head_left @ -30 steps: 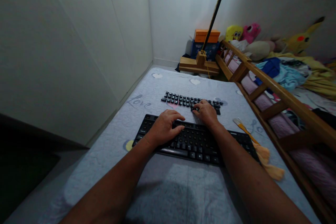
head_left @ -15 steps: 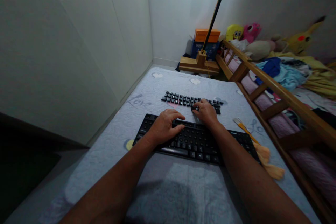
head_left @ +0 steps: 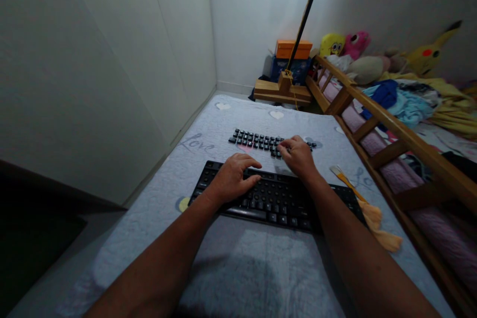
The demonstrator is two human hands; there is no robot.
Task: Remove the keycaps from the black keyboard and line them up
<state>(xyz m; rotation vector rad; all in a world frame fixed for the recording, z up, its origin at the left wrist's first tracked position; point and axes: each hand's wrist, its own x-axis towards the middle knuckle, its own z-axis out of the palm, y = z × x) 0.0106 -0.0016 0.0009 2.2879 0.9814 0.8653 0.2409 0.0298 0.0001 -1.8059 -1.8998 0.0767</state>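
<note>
A black keyboard [head_left: 276, 198] lies on the bedspread, many of its key positions bare of caps. My left hand [head_left: 236, 176] rests over its upper left part, thumb and fingers apart, holding nothing. Beyond the keyboard are rows of loose black keycaps [head_left: 255, 140], laid out side by side. My right hand [head_left: 298, 156] is over the right part of these rows, thumb and fingers drawn together close to the caps. Whatever is between those fingertips is too small and hidden to make out. The right forearm covers part of the keyboard's right side.
A brush [head_left: 348, 183] with an orange handle lies right of the keyboard, by an orange cloth [head_left: 380, 228]. A wooden bed rail [head_left: 395, 136] runs along the right, with clothes and plush toys behind it. White cabinet doors [head_left: 149, 69] stand left; a wooden stand base [head_left: 281, 90] is at the back.
My right hand has shifted right and slightly away over the loose keycaps, uncovering several of them and covering others on the right. My left hand stays in place on the keyboard.
</note>
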